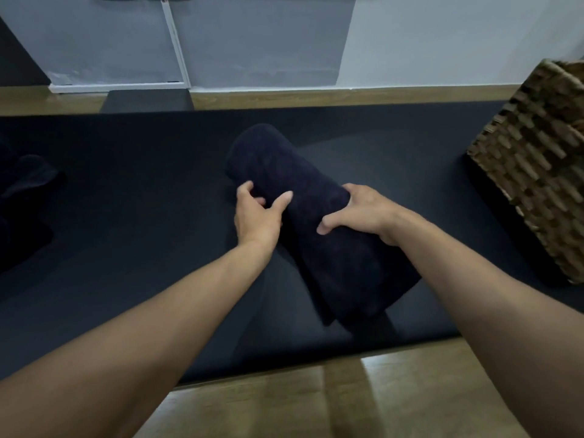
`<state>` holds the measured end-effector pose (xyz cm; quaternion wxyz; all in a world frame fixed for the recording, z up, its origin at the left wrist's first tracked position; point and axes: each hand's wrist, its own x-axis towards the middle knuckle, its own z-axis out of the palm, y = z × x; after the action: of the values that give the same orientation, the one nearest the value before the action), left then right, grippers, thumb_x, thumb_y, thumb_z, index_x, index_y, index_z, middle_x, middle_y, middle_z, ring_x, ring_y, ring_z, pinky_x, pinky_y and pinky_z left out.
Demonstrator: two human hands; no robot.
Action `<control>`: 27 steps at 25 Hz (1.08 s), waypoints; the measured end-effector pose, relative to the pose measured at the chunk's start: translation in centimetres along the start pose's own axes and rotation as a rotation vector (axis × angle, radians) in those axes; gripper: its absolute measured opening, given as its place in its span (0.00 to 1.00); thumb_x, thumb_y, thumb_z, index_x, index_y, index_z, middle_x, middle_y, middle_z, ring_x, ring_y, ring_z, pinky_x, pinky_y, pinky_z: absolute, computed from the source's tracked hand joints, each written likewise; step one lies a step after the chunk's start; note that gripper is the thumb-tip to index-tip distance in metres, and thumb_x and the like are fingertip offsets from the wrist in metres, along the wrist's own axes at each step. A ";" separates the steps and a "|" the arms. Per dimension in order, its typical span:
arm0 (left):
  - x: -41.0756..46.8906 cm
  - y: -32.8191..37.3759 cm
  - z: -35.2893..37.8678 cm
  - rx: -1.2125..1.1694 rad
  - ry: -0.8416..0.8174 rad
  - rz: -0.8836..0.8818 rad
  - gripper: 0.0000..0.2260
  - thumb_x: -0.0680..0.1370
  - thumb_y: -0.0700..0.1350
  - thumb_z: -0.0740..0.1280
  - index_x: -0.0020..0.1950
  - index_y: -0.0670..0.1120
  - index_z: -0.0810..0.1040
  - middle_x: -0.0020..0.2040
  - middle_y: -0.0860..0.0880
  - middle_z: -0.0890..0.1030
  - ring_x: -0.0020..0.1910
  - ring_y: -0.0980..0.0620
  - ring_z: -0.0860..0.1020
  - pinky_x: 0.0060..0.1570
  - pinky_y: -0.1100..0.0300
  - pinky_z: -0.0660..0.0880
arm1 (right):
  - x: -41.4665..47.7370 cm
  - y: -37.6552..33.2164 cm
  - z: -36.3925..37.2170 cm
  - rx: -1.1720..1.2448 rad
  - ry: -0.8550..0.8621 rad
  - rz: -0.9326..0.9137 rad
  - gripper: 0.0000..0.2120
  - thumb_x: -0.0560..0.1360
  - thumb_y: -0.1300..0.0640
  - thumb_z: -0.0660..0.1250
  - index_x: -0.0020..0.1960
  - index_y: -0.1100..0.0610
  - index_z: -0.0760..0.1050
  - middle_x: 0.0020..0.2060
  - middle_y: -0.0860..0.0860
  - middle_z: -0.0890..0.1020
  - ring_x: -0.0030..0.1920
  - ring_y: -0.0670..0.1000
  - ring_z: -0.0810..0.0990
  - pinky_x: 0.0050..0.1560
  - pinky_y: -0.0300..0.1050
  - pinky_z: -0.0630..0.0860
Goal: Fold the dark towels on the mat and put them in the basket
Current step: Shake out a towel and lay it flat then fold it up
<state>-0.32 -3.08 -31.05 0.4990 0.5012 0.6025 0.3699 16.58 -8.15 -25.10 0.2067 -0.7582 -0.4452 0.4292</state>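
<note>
The left forearm (pixel 158 311) and the right forearm (pixel 474 295) are bare along their full visible length, from the lower frame edge to the wrist. The left hand (pixel 256 216) and the right hand (pixel 368 213) are likewise bare. The visible thumbnails are trimmed short.

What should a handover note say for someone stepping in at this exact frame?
Left hand grips the folded dark towel at its left edge; right hand grips it from the right, thumb on top.
The towel lies diagonally on the black mat. The wicker basket stands at the mat's right end; its inside is not visible.
Done: this towel looks folded.
Left: move it into the basket, then fold the crumpled dark cloth at the mat's left end.
</note>
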 end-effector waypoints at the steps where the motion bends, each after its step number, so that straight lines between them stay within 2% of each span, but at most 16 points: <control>1: -0.5 0.2 1.3 -0.067 -0.072 -0.100 0.33 0.67 0.65 0.72 0.67 0.52 0.72 0.56 0.53 0.80 0.53 0.51 0.81 0.58 0.49 0.78 | -0.5 1.0 -0.7 0.128 -0.041 0.042 0.27 0.59 0.55 0.81 0.57 0.52 0.77 0.45 0.51 0.86 0.45 0.53 0.86 0.48 0.50 0.83; 3: -1.9 1.1 4.2 -0.187 -0.260 -0.231 0.34 0.64 0.72 0.69 0.62 0.52 0.76 0.55 0.54 0.83 0.53 0.52 0.82 0.58 0.49 0.79 | -1.3 2.9 -2.3 0.318 -0.101 0.125 0.24 0.65 0.58 0.78 0.59 0.54 0.78 0.46 0.53 0.87 0.45 0.53 0.86 0.46 0.48 0.82; 4: -2.5 1.5 5.5 -0.244 -0.349 -0.261 0.37 0.61 0.73 0.71 0.63 0.52 0.76 0.56 0.54 0.83 0.53 0.52 0.83 0.58 0.49 0.79 | -1.7 3.8 -3.1 0.393 -0.120 0.158 0.21 0.68 0.58 0.76 0.60 0.56 0.78 0.47 0.55 0.87 0.47 0.54 0.86 0.47 0.48 0.82; 6: -4.0 2.2 8.5 -0.339 -0.513 -0.282 0.39 0.60 0.69 0.76 0.66 0.53 0.74 0.57 0.53 0.84 0.54 0.51 0.83 0.58 0.49 0.79 | -2.9 5.8 -5.3 0.543 -0.150 0.202 0.18 0.70 0.58 0.73 0.60 0.59 0.79 0.49 0.57 0.86 0.48 0.56 0.86 0.47 0.48 0.81; 7: -4.5 2.7 10.2 -0.366 -0.569 -0.282 0.36 0.62 0.66 0.77 0.66 0.53 0.73 0.57 0.52 0.84 0.53 0.51 0.84 0.57 0.49 0.79 | -3.3 6.9 -6.5 0.602 -0.141 0.215 0.19 0.69 0.57 0.73 0.58 0.59 0.79 0.49 0.58 0.86 0.48 0.56 0.86 0.46 0.47 0.81; 10: -5.5 4.4 15.7 -0.316 -0.573 -0.241 0.31 0.66 0.60 0.77 0.65 0.53 0.73 0.55 0.52 0.84 0.51 0.51 0.84 0.55 0.49 0.80 | -4.4 9.5 -10.2 0.652 -0.031 0.231 0.18 0.67 0.55 0.74 0.55 0.57 0.80 0.46 0.54 0.87 0.44 0.52 0.86 0.41 0.43 0.81; 12: -6.1 5.1 19.2 -0.214 -0.522 -0.202 0.34 0.65 0.62 0.75 0.67 0.52 0.71 0.57 0.53 0.82 0.53 0.50 0.82 0.57 0.49 0.79 | -4.4 10.6 -12.1 0.533 0.133 0.211 0.18 0.69 0.55 0.74 0.58 0.54 0.79 0.46 0.50 0.87 0.44 0.48 0.86 0.43 0.42 0.82; 14: -7.0 5.6 22.1 -0.131 -0.508 -0.199 0.40 0.67 0.64 0.73 0.73 0.50 0.64 0.63 0.51 0.78 0.58 0.48 0.79 0.59 0.48 0.78 | -3.9 11.2 -13.3 0.286 0.340 0.197 0.27 0.70 0.53 0.72 0.68 0.53 0.73 0.57 0.50 0.83 0.54 0.49 0.83 0.55 0.46 0.80; 15: -7.4 5.8 23.7 -0.112 -0.526 -0.217 0.42 0.68 0.65 0.72 0.75 0.50 0.60 0.65 0.50 0.76 0.59 0.46 0.78 0.60 0.47 0.77 | -3.6 11.5 -13.7 0.130 0.452 0.185 0.28 0.73 0.52 0.69 0.72 0.53 0.70 0.62 0.51 0.79 0.59 0.51 0.80 0.61 0.48 0.77; 17: -8.1 6.5 26.8 -0.091 -0.561 -0.245 0.41 0.73 0.64 0.68 0.78 0.49 0.54 0.64 0.48 0.74 0.58 0.46 0.76 0.62 0.49 0.75 | -2.9 12.4 -14.3 -0.209 0.681 0.145 0.23 0.78 0.51 0.61 0.72 0.53 0.69 0.66 0.54 0.76 0.65 0.56 0.75 0.66 0.52 0.71; 19: -8.4 7.3 29.7 -0.075 -0.580 -0.257 0.41 0.76 0.64 0.66 0.80 0.49 0.49 0.65 0.46 0.74 0.59 0.44 0.76 0.63 0.48 0.74 | -2.4 13.5 -14.8 -0.349 0.816 0.097 0.20 0.80 0.52 0.56 0.70 0.53 0.71 0.66 0.56 0.75 0.66 0.58 0.73 0.66 0.56 0.70; 21: -8.9 7.3 31.4 -0.045 -0.635 -0.223 0.38 0.78 0.62 0.63 0.81 0.51 0.48 0.68 0.44 0.74 0.61 0.43 0.76 0.64 0.47 0.74 | -2.5 15.3 -15.2 -0.398 0.871 0.049 0.18 0.82 0.53 0.55 0.70 0.54 0.71 0.66 0.55 0.74 0.66 0.57 0.73 0.66 0.57 0.69; 24: -9.5 5.8 32.5 -0.034 -0.675 -0.131 0.30 0.83 0.55 0.57 0.81 0.55 0.47 0.75 0.48 0.68 0.70 0.48 0.70 0.70 0.54 0.67 | -2.7 18.0 -15.9 -0.493 0.854 0.020 0.22 0.82 0.47 0.58 0.74 0.51 0.66 0.71 0.53 0.70 0.69 0.56 0.69 0.67 0.57 0.66; 27: -9.4 4.7 32.1 -0.009 -0.662 -0.033 0.26 0.84 0.51 0.57 0.80 0.56 0.52 0.76 0.49 0.67 0.73 0.49 0.68 0.72 0.55 0.64 | -2.8 19.5 -16.1 -0.578 0.828 0.048 0.26 0.81 0.42 0.58 0.75 0.50 0.65 0.72 0.52 0.68 0.69 0.56 0.69 0.66 0.58 0.68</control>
<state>32.01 -12.92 -31.80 0.6757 0.5823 0.4140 0.1813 39.08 -19.52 -28.56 0.1375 -0.9012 -0.4088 -0.0437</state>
